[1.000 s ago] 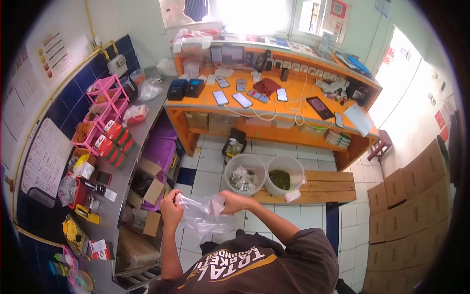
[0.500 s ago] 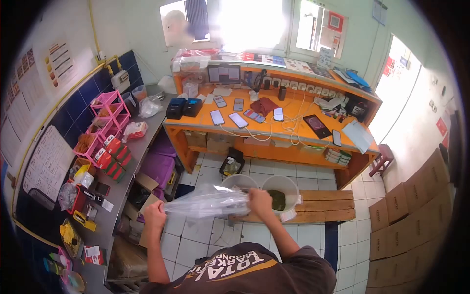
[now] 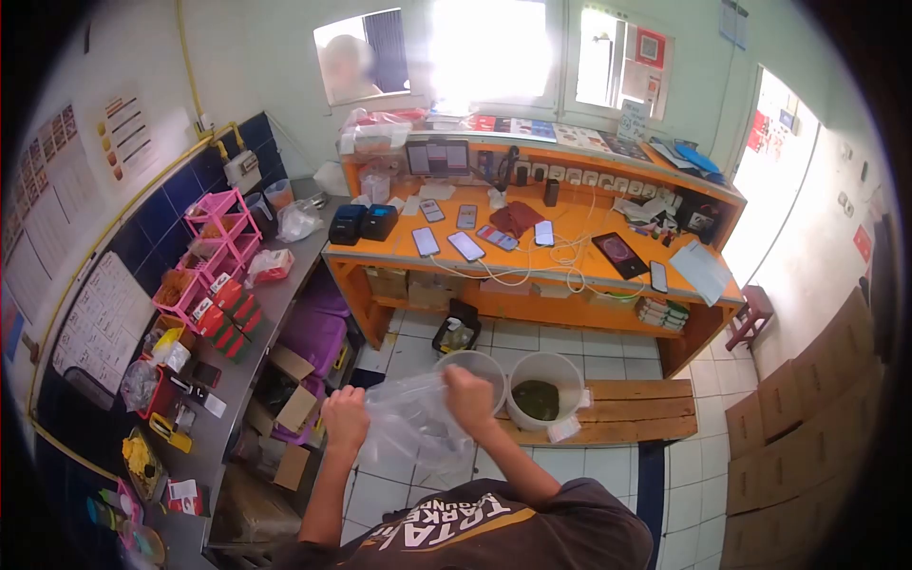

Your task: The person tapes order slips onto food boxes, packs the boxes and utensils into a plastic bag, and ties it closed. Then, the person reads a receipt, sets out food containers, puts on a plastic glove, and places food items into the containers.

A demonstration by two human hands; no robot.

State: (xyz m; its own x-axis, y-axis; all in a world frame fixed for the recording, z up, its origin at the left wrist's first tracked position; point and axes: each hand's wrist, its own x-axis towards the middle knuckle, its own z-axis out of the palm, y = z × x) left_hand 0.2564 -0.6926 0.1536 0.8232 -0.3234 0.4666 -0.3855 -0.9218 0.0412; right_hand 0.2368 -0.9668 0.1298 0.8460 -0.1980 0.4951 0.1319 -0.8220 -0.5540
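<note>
A clear plastic bag (image 3: 410,418) hangs between my two hands, loose and crumpled. At its left edge, my left hand (image 3: 346,418) is closed on the plastic. My right hand (image 3: 469,399) grips the other side of the bag with curled fingers, in front of a translucent bucket (image 3: 490,370) that it partly hides. Just right of it stands a second translucent bucket (image 3: 560,369) with dark green contents (image 3: 538,400) at the bottom. Both buckets are by a low wooden bench (image 3: 636,404).
An orange counter (image 3: 570,255) carries several phones and cables. Along the left runs a metal worktop (image 3: 285,256) with pink racks (image 3: 223,228) and small boxes. Cardboard boxes (image 3: 807,427) are stacked at right. A person (image 3: 347,71) shows through the window.
My hands have come closer together, the left moving right and the right moving left. The bag, stretched taut before, now sags and bunches between them. The view has shifted slightly.
</note>
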